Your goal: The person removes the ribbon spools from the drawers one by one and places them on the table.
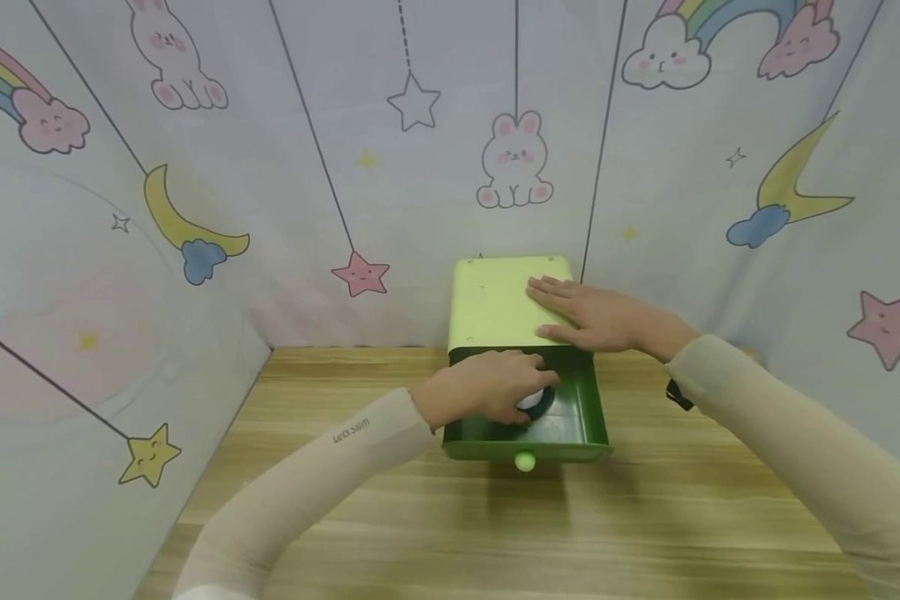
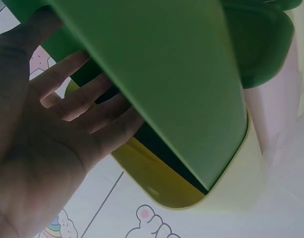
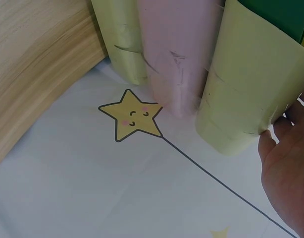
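Against a cartoon-printed backdrop (image 1: pixel 435 200), on a wood-grain tabletop (image 1: pixel 345 533): one tiered drawer unit, its top casing (image 1: pixel 491 300) pale yellow-green. Right wrist view adds a pink tier (image 3: pixel 179 54) under the top one and another yellow-green tier (image 3: pixel 123 49) beneath that.

Top drawer (image 1: pixel 576 400): dark green, pulled out toward the person, with a round light-green knob (image 1: pixel 525 462) on its front.

Drawer contents: one rounded white-and-dark item (image 1: pixel 530 401), partly covered by fingers, its exact kind unclear.

Left hand (image 1: pixel 491 385): reaching into the drawer over its left side, fingers and thumb spread about the item; whether it grips cannot be told, as the drawer wall hides the fingertips in the left wrist view.

Right hand (image 1: pixel 603 318): laid on the casing's top near its right edge, fingers extended, holding nothing.

Sleeves: cream, the left sleeve (image 1: pixel 307 475) bearing dark lettering.
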The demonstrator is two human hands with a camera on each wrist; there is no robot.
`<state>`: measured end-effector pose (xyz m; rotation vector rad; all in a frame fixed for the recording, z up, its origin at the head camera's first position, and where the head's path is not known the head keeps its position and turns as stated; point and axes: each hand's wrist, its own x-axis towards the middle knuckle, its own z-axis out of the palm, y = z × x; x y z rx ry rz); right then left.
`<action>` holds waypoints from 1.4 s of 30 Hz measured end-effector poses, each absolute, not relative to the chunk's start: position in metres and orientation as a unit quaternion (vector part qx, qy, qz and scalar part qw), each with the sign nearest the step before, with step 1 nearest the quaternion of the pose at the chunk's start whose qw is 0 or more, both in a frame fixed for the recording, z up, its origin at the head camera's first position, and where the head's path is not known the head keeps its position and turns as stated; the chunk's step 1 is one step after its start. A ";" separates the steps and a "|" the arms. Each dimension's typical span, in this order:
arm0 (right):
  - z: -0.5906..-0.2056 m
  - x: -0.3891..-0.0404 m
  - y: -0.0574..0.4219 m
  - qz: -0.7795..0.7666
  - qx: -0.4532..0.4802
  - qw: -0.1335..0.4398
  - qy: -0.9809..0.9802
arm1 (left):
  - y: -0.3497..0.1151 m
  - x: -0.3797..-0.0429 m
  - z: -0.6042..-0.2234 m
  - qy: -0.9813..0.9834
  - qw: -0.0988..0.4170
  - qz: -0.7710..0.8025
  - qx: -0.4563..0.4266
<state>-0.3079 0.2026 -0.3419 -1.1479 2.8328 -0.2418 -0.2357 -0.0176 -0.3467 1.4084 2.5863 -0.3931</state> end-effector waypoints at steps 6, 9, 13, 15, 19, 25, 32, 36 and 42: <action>-0.342 -0.307 0.202 -0.085 -0.374 0.041 0.923 | -0.017 -0.237 -0.346 0.864 0.094 -0.126 0.477; -0.343 -0.306 0.202 -0.083 -0.376 0.040 0.922 | -0.018 -0.237 -0.346 0.863 0.096 -0.122 0.480; -0.344 -0.306 0.203 -0.084 -0.378 0.038 0.921 | -0.018 -0.236 -0.347 0.864 0.095 -0.116 0.480; -0.344 -0.306 0.202 -0.086 -0.378 0.038 0.921 | -0.018 -0.236 -0.348 0.865 0.095 -0.114 0.479; -0.344 -0.305 0.202 -0.085 -0.378 0.037 0.921 | -0.017 -0.235 -0.348 0.867 0.098 -0.114 0.476; -0.345 -0.305 0.202 -0.084 -0.377 0.035 0.922 | -0.018 -0.235 -0.350 0.861 0.100 -0.109 0.486; -0.346 -0.307 0.202 -0.087 -0.377 0.039 0.921 | -0.023 -0.233 -0.344 0.857 0.085 -0.085 0.501; -0.344 -0.307 0.202 -0.085 -0.378 0.041 0.921 | -0.026 -0.231 -0.338 0.857 0.080 -0.068 0.505; -0.344 -0.308 0.203 -0.087 -0.376 0.041 0.922 | -0.031 -0.228 -0.333 0.853 0.078 -0.026 0.516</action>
